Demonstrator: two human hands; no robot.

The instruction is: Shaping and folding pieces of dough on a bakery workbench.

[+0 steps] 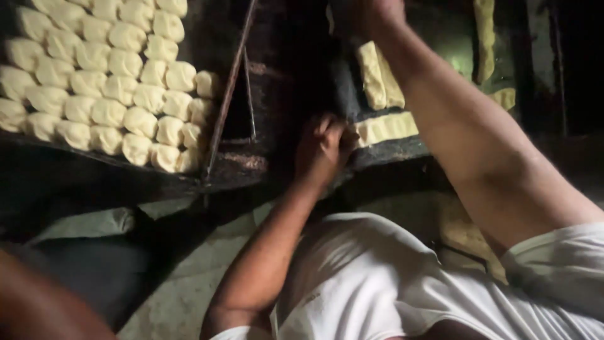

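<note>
Gripping one dough strip (385, 128), left hand (324, 148) clenched; right hand (371, 16) perhaps closed, beside another strip (379, 75)

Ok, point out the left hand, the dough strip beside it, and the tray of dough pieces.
left hand (324, 148), head view, knuckles.
dough strip (387, 128), head view, middle of its top.
tray of dough pieces (214, 135), head view, right edge rail.

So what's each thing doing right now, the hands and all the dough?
Left hand: closed in a fist at the end of a dough strip.
Right hand: closed, up at the top edge, partly out of view.
Dough strip: lying flat on the dark tray.
Second dough strip: lying flat, uncut.
Dough pieces: raw, packed in touching rows.
Dark tray: flat, holding the strips.
</note>
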